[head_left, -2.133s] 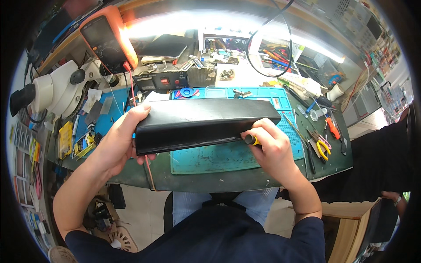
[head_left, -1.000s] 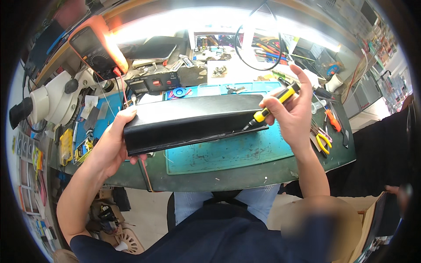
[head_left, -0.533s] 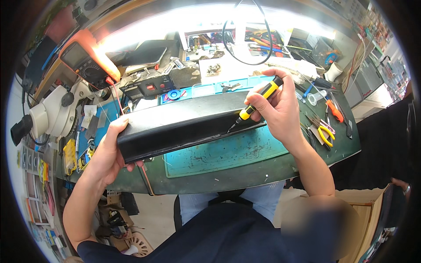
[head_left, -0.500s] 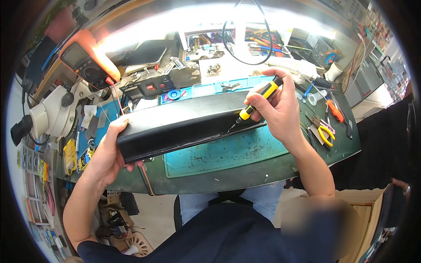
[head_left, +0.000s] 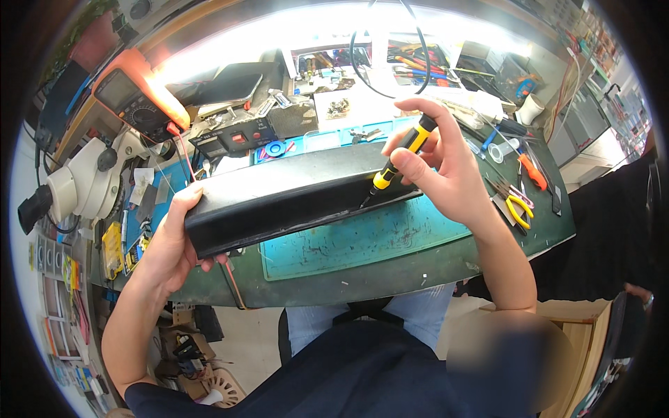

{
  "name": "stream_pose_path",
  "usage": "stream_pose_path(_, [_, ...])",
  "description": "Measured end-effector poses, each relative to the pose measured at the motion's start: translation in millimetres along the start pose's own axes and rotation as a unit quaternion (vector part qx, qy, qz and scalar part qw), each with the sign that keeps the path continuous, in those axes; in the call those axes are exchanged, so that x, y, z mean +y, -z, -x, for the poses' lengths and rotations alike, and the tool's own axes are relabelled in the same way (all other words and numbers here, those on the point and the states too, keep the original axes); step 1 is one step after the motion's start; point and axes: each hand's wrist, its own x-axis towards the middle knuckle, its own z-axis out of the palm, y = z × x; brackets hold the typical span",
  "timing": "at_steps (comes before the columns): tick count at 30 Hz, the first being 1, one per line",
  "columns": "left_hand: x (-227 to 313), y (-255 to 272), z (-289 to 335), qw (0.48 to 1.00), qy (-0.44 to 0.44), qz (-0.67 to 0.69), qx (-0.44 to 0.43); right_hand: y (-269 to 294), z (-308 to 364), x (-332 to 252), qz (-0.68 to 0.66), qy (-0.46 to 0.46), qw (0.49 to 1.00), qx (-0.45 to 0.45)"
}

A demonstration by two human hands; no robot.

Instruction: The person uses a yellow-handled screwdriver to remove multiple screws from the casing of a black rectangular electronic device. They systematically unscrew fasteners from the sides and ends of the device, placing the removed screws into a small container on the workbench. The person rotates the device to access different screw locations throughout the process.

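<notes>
left grip (head_left: pixel 173 244): clasps black case (head_left: pixel 286 209) at left end | right grip (head_left: pixel 446 174): pinches slanted screwdriver (head_left: pixel 384 177)

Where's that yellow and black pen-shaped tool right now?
In the head view, the tool is just right of centre, gripped in the right hand, its tip slanting down to the long black case near its lower front edge.
</notes>
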Motion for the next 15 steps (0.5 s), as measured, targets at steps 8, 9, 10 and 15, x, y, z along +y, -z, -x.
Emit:
stream_pose_path(8, [-1.7, 2.6, -1.7, 1.0, 0.005, 0.002, -0.001, 5.1, -8.8, -16.7, 0.053, 0.049, 0.996, -0.048])
stream_pose_path(9, [-1.7, 2.5, -1.2, 1.0, 0.005, 0.002, 0.0, 3.8, -11.9, -15.5, 0.043, 0.075, 0.994, -0.062])
stream_pose_path(10, [-1.4, 2.5, -1.4, 1.0, 0.004, 0.001, 0.0, 2.3, -15.2, -14.4, 0.035, 0.099, 0.992, -0.076])
stream_pose_path(15, [-2.1, 4.5, -0.8, 1.0, 0.005, -0.002, -0.006, 3.6, -15.4, -32.7, 0.191, 0.09, 0.973, -0.094])
